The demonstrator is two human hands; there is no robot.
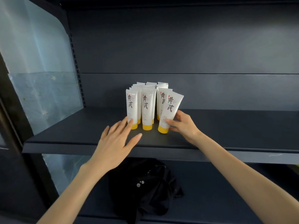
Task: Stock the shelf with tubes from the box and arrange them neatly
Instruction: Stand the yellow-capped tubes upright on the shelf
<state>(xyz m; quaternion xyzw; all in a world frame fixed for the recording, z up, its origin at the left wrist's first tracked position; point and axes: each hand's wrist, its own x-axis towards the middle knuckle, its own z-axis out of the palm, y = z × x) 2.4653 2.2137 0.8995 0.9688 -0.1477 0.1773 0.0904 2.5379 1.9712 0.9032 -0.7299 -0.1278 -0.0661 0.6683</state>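
A: Bunched black cloth [145, 188] lies closest, on the lower shelf [218, 183]. And the hands?

B: Over the front edge, the left hand [116, 139] is flat, its straight, spread fingers [127, 124] touching the front-left tube [131, 107]. The right hand [184, 125] pinches the tilted tube [169, 110] low, near its yellow cap.

A: Where are the tubes [148, 102]?

B: Three rows, caps down, mid-shelf [72, 131], back from the edge. The tilted one stands before the right row, top leaning right. Dark board stretches wide either side, and plastic sheeting [40, 88] closes the left end.
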